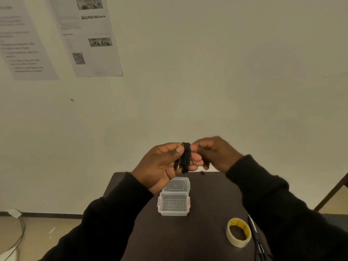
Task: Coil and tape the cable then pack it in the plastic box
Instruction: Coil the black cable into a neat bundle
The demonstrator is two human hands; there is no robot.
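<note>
A black cable (185, 157) is wound into a tight narrow coil, held upright above the table. My left hand (165, 164) grips the coil between thumb and fingers. My right hand (214, 152) is closed just right of the coil and pinches the cable's loose end; it looks blurred. Below the hands a clear plastic box (174, 204) stands open on the dark table (197, 232), its lid (177, 184) folded back toward the wall. A roll of clear tape (238, 232) with a yellow core lies at the right front.
A black pair of scissors (255, 234) lies right of the tape, partly under my right sleeve. The small table stands against a pale wall with printed sheets (88, 34) pinned at the upper left. Cables (18, 236) trail on the floor at the left.
</note>
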